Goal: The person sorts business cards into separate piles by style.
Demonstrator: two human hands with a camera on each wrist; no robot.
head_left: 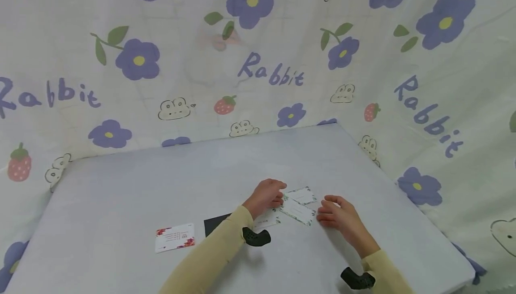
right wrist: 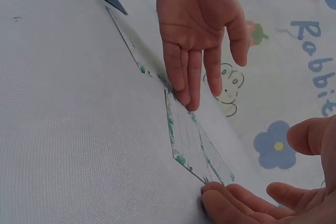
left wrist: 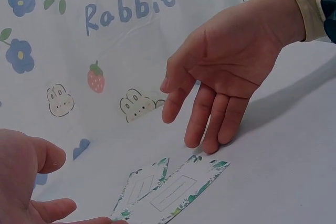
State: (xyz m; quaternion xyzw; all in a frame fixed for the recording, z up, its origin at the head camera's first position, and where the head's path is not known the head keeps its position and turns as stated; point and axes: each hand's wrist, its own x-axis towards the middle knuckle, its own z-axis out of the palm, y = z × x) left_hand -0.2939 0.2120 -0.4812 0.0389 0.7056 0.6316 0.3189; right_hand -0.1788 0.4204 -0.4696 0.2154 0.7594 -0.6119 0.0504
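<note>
Two white cards with green leaf borders lie overlapping on the table, a front card (head_left: 297,210) and a back card (head_left: 303,195). My left hand (head_left: 264,199) is at their left end, fingers loosely bent and thumb apart; in the right wrist view its fingertips (right wrist: 191,103) reach the cards' near end. At the opposite end is my right hand (head_left: 340,215), palm turned inward, fingers relaxed, nothing held. In the right wrist view its fingertips (right wrist: 215,195) are close to the card edge; contact is hard to tell. Another leaf-bordered card (head_left: 268,219) lies partly behind my left wrist.
A dark card (head_left: 213,225) is partly covered by my left sleeve. Farther left lies a white card with red flowers (head_left: 174,238). The white table (head_left: 121,195) meets a flower-print curtain (head_left: 181,61) at the back and right.
</note>
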